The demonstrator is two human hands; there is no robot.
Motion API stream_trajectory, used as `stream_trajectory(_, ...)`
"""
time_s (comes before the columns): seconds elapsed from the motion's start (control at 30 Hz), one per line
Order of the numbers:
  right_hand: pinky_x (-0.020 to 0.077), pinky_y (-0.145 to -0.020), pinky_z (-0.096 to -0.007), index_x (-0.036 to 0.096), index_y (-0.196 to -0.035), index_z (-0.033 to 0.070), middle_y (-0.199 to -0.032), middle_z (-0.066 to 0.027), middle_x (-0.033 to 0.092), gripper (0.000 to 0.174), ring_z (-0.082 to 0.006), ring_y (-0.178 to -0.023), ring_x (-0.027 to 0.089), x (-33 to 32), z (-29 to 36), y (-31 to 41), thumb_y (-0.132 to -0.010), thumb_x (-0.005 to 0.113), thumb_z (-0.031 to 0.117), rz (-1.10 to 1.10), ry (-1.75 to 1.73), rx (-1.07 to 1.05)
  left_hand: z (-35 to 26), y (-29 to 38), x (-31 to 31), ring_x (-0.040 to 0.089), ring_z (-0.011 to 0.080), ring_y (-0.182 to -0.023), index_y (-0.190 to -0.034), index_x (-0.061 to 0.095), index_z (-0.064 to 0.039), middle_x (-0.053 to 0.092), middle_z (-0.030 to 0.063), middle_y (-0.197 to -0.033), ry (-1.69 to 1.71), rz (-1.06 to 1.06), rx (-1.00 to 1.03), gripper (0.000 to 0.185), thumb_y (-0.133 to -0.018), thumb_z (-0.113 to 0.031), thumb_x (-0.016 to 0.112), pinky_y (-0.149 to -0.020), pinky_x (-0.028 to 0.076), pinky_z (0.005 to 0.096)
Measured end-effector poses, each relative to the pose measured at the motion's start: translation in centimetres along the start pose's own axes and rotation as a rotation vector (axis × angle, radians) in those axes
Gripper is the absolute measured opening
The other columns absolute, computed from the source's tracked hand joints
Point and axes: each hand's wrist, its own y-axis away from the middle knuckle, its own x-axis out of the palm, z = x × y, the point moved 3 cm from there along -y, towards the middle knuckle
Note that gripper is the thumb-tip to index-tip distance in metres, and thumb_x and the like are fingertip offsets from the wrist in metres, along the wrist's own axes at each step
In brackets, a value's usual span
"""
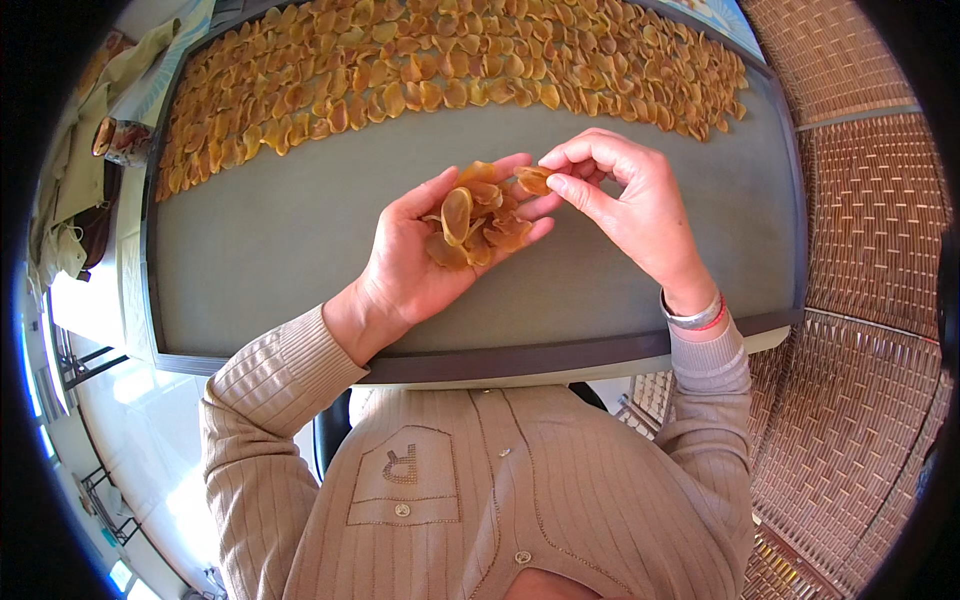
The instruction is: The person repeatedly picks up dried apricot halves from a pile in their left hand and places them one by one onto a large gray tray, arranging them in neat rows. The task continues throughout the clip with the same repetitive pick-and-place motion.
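My left hand point(420, 255) is palm up and cups a small heap of thin amber dried slices point(456, 216). Between the thumb and fingertips of my right hand point(630, 187) is one amber slice point(533, 180), held just beside the left fingertips. Both hands are above the bare front part of a dark-framed tray with a grey mesh-like surface point(262, 285). Rows of similar curled slices point(442, 67) cover the far part of that tray, lying close together and partly overlapping.
A woven brown screen point(870, 225) stands along the right. Left of the tray are a patterned jar point(124, 141) and a beige cloth bag point(82, 157). The tray's dark front edge point(517, 367) runs close to my body. A glossy pale floor point(157, 420) shows at lower left.
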Motion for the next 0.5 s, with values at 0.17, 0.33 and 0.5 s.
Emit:
stream_trajectory(0.17, 0.0528, -0.068, -0.0235, 0.069, -0.098, -0.002, -0.089, -0.0046, 0.069, 0.009, -0.0088, -0.076, 0.066, -0.17, -0.48, 0.04, -0.089, 0.072, -0.001, 0.022, -0.024, 0.004, 0.02, -0.16, -0.2, 0.048, 0.0358, -0.137, -0.15, 0.036, 0.003, 0.046, 0.0223, -0.149, 0.006, 0.009, -0.003, 0.057, -0.107, -0.034, 0.035, -0.12, 0.033, 0.048)
stream_trajectory(0.33, 0.0543, -0.07, -0.0238, 0.069, -0.097, -0.002, -0.089, -0.0041, 0.071, 0.008, -0.0081, -0.078, 0.066, -0.22, -0.75, 0.12, -0.089, 0.072, 0.0, -0.013, -0.066, 0.075, 0.04, -0.12, -0.11, 0.046, 0.035, -0.138, -0.151, 0.035, 0.004, 0.045, 0.0228, -0.15, 0.014, -0.008, 0.008, 0.058, -0.107, -0.034, 0.035, -0.121, 0.032, 0.0471)
stream_trajectory(0.5, 0.0535, -0.074, -0.0237, 0.068, -0.103, -0.001, -0.092, -0.003, 0.07, 0.01, -0.0094, -0.085, 0.068, -0.48, -0.92, 0.2, -0.094, 0.069, 0.003, 0.041, 0.025, 0.049, 0.03, -0.06, -0.27, 0.045, 0.0347, -0.14, -0.151, 0.035, 0.004, 0.044, 0.0232, -0.151, 0.016, 0.006, 0.007, 0.058, -0.106, -0.034, 0.035, -0.121, 0.031, 0.0466)
